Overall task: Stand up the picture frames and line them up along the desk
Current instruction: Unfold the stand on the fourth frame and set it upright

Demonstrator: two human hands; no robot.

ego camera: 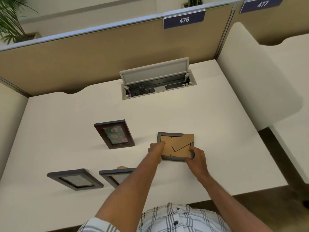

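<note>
A dark picture frame (173,143) lies face down on the white desk (217,123), its brown cardboard back and folded easel leg showing. My left hand (156,149) grips its left edge and my right hand (198,155) grips its lower right corner. A floral picture frame (114,133) stands propped up to the left. Two more dark frames stand near the front edge: one at the far left (75,179), the other (115,176) partly hidden behind my left forearm.
An open cable box (157,81) with a raised lid is sunk into the desk at the back. A tan partition (83,52) labelled 476 runs behind it. A white side divider (254,77) stands at the right. Potted plants show beyond the partition.
</note>
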